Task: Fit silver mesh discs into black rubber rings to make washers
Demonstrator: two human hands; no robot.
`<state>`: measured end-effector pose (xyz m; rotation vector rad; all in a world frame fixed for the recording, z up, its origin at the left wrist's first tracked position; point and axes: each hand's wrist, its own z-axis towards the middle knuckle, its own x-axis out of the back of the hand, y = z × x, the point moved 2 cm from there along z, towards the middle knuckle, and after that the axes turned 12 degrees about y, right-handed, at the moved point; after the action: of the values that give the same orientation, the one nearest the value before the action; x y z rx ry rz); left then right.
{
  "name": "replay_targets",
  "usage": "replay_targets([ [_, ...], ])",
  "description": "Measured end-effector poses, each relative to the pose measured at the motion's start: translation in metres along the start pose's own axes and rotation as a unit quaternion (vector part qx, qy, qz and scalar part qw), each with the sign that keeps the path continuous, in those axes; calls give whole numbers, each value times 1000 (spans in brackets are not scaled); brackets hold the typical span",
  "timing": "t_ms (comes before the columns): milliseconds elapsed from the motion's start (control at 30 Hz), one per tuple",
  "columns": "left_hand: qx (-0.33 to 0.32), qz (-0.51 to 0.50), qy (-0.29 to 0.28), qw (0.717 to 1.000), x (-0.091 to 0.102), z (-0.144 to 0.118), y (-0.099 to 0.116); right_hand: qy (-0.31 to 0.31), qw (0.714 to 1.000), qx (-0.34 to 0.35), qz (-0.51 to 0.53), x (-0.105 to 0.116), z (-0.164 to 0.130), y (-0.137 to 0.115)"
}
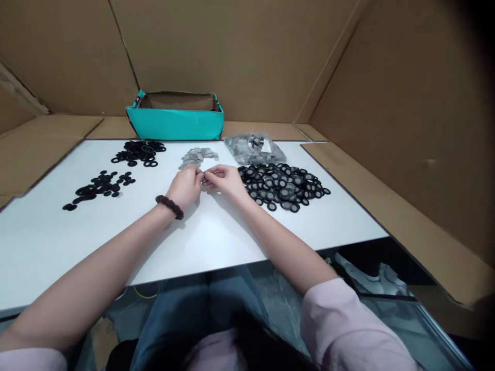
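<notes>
My left hand (pixel 186 185) and my right hand (pixel 224 180) meet over the white table, fingertips pinched together. Between them is a small dark round piece (pixel 204 179), mostly hidden by the fingers; its exact kind does not show. Just beyond the hands lies a loose pile of thin grey mesh discs (pixel 199 154). A large heap of black rings with grey mesh centres (pixel 286 185) spreads beside my right hand. To the left are a pile of black rings (pixel 139 152) and a scatter of small black round pieces (pixel 102 186).
A turquoise box (pixel 176 123) with an open top stands at the table's back edge. Right of it lies a clear plastic bag (pixel 255 148) of grey discs. Cardboard walls (pixel 240 56) enclose the back and sides of the white table (pixel 193 247).
</notes>
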<state>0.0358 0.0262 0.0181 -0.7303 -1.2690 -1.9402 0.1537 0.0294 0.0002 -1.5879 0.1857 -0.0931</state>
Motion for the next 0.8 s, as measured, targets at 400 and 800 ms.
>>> replay_targets([
  [400,-1,-40,-12,999,11,6,4,12,958,163,-237,2,-9,-9],
  [800,38,-95,-8,995,-5,5,-5,-9,937,204,-282,3,-3,-6],
])
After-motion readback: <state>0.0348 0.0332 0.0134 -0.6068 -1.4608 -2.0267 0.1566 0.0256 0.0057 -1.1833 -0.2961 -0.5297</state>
